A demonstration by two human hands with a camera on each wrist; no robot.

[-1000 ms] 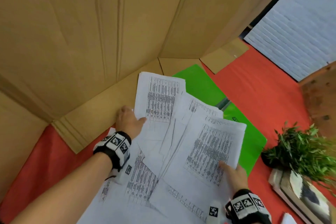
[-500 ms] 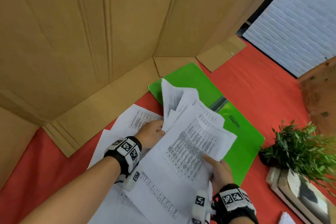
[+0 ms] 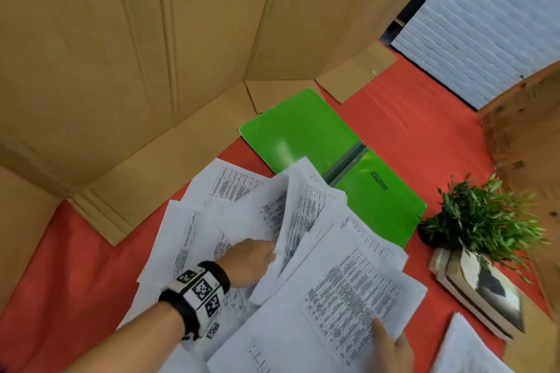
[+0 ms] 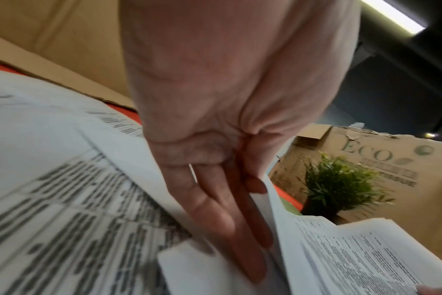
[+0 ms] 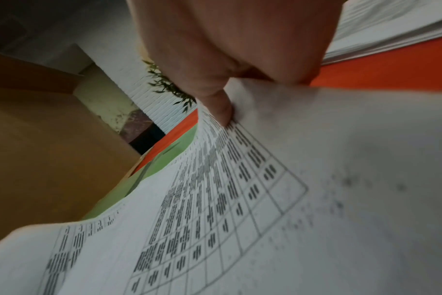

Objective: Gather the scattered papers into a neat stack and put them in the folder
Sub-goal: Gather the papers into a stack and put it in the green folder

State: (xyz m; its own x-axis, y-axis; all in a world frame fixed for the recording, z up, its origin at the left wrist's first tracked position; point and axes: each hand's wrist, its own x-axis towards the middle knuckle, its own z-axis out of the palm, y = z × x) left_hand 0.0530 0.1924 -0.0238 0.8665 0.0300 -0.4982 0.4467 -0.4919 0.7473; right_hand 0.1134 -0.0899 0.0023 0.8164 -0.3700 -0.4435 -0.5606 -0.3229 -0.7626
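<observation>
Several printed white papers (image 3: 333, 281) lie fanned and overlapping on the red table (image 3: 409, 118), in front of an open green folder (image 3: 303, 136); their far edge overlaps the folder's spine. My left hand (image 3: 251, 260) reaches in from the left. In the left wrist view its straight fingers (image 4: 227, 229) sit between sheets, and the thumb pinches the raised sheets' edge against them. My right hand (image 3: 391, 345) grips the loose bundle at its near right corner, thumb (image 5: 220, 107) on the top sheet, fingers hidden below. The green folder (image 5: 164, 161) shows beyond the curled papers (image 5: 316, 179).
Tall cardboard walls (image 3: 151, 70) close off the back and left. A small potted plant (image 3: 481, 221) stands at the right behind a book (image 3: 485, 291). Another pile of paper (image 3: 466, 348) lies at the bottom right. A wooden panel (image 3: 527, 136) rises at the far right.
The left hand left the far sheet, came to the bundle and slid in among the raised sheets. The bundle has shifted nearer and rightward, uncovering most of the folder.
</observation>
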